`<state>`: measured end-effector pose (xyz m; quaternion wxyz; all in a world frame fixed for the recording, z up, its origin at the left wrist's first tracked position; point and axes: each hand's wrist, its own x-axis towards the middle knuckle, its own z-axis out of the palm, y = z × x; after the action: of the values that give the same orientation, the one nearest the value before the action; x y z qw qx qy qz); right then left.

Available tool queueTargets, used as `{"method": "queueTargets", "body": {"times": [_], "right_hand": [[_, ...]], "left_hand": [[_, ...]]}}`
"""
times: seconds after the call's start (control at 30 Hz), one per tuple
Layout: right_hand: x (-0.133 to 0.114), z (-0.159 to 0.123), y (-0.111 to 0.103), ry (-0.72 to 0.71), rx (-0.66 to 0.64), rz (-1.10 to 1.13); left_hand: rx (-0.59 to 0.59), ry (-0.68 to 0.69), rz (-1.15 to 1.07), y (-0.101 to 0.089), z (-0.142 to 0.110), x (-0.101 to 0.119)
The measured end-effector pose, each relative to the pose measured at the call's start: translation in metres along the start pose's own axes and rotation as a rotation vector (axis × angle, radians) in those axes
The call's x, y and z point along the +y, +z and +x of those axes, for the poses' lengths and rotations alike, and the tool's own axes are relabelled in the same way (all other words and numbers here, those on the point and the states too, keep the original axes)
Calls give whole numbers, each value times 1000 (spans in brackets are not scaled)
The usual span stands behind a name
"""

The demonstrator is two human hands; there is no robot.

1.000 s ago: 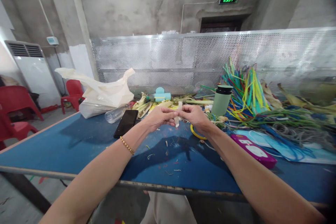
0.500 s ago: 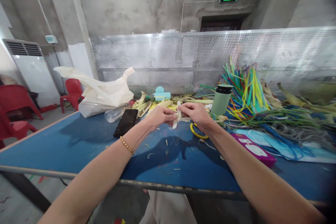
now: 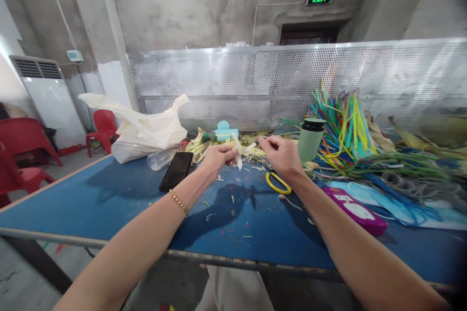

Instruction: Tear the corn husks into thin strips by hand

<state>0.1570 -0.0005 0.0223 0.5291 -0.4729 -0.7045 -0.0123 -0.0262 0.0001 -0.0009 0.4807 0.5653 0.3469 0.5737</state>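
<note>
My left hand (image 3: 218, 160) pinches a small piece of pale corn husk strips (image 3: 238, 151), crossed or knotted together, over the middle of the blue table (image 3: 120, 204). One strip stands upright and another sticks out to the right. To the right of it, a short gap away, my right hand (image 3: 283, 154) has its thumb and fingers pressed together; whether anything thin is between them I cannot make out. Yellow-handled scissors (image 3: 278, 191) lie just below my right hand, their blades partly hidden. Small husk scraps are scattered on the table under both hands.
Left of my hands are a black phone (image 3: 176, 171), a clear plastic bottle (image 3: 159, 158) and a white bag (image 3: 149, 129). On the right stand a green cup (image 3: 311, 142), a purple box (image 3: 354, 210) and colourful strips (image 3: 350, 129). A perforated metal panel (image 3: 219, 77) runs behind.
My right hand has let go of the husk piece and moved right, away from it. My left hand still holds the piece, now slightly further left.
</note>
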Motion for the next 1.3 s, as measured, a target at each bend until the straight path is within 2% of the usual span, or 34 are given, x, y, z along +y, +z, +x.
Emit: {"method": "queueTargets", "body": {"times": [0.1, 0.13, 0.27, 0.37, 0.5, 0.87, 1.07, 1.17, 1.3], "right_hand": [[-5, -8, 6, 42, -281, 55], [-6, -11, 9, 51, -338, 78], [-4, -16, 18, 147, -433, 202], [-2, -15, 19, 151, -415, 261], [1, -14, 19, 88, -394, 262], [1, -14, 20, 111, -413, 248], [-3, -14, 17, 161, -419, 248], [-3, -14, 17, 240, -414, 316], [-4, -12, 16, 359, -309, 488]], "left_hand": [[6, 40, -24, 1, 0, -1], [-10, 50, -36, 1, 0, -2], [-76, 72, -25, 3, 0, -4], [-107, 64, 5, 2, 2, -7], [-145, 52, 27, 1, 3, -8], [-98, -15, -102, 0, 3, -8], [-54, -50, -170, 2, 1, -3], [-40, -49, -180, 3, 1, -1], [-54, -30, -167, 4, 0, 0]]}}
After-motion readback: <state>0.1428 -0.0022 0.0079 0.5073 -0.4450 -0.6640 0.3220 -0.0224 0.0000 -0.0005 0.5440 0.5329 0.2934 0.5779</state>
